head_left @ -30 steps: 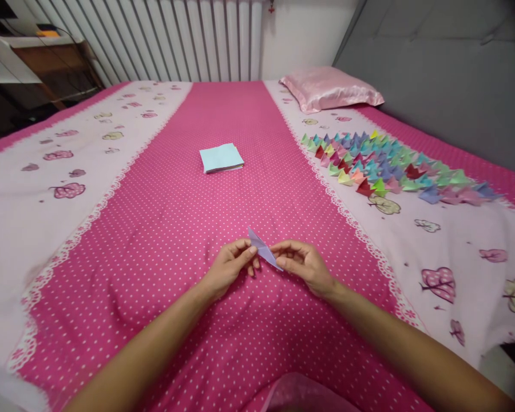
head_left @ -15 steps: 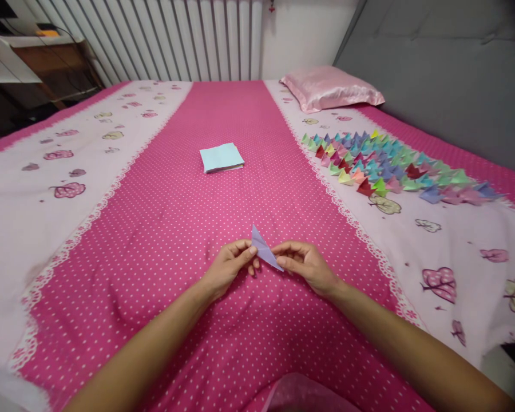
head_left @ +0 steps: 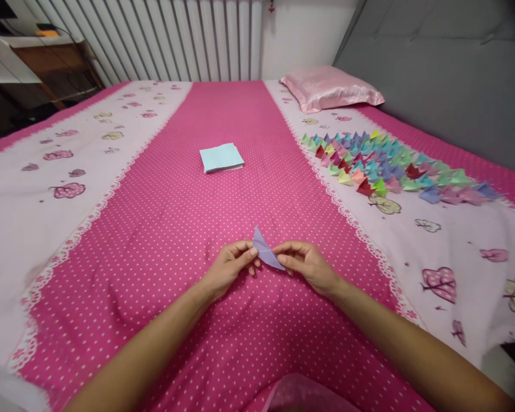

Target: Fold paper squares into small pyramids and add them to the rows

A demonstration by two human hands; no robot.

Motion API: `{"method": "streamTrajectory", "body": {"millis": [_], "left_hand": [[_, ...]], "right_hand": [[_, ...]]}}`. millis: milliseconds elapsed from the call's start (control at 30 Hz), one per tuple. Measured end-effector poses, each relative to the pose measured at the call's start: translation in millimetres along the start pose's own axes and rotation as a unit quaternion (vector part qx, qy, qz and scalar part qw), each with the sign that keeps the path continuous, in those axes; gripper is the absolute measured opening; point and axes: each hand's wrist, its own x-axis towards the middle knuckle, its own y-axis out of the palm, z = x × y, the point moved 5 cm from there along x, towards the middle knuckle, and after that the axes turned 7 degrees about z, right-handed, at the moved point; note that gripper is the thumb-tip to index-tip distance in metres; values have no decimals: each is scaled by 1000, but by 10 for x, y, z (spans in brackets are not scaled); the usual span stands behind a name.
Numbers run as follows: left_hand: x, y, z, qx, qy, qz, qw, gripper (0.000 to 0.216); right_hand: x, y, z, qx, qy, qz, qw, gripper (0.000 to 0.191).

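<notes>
A small folded sheet of purple paper (head_left: 266,253), pointed at its upper and lower ends, is held between my hands above the pink dotted bedspread (head_left: 223,223). My left hand (head_left: 236,260) pinches its left edge, thumb on the near face. On the other side, my right hand (head_left: 302,263) has thumb and forefinger closed on its right edge, close to the lower tip. The fingers behind the paper are partly hidden.
Beyond my hands lies a stack of paper sheets (head_left: 221,158), light blue on top. Several rows of folded paper shapes (head_left: 381,160) in many colours stand at the right. Behind them are a pink pillow (head_left: 332,88) and a grey headboard (head_left: 442,74).
The purple paper has shifted very slightly to the right and its shape between the fingers has altered a little. Both hands keep nearly the same place and hold.
</notes>
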Motion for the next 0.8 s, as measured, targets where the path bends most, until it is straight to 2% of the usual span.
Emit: {"method": "streamTrajectory", "body": {"millis": [200,400,600,800], "left_hand": [[3,44,60,49,-20,14,998,31],[35,80,100,62,-21,10,998,39],[47,158,97,59,-1,21,998,42],[-31,305,10,118,38,30,992,37]], "right_hand": [[-27,21,-21,-71,-68,-31,995,30],[-6,35,-74,-130,-62,-67,987,37],[14,76,21,-215,-117,-94,965,28],[-19,129,124,-265,-171,-127,941,21]]}}
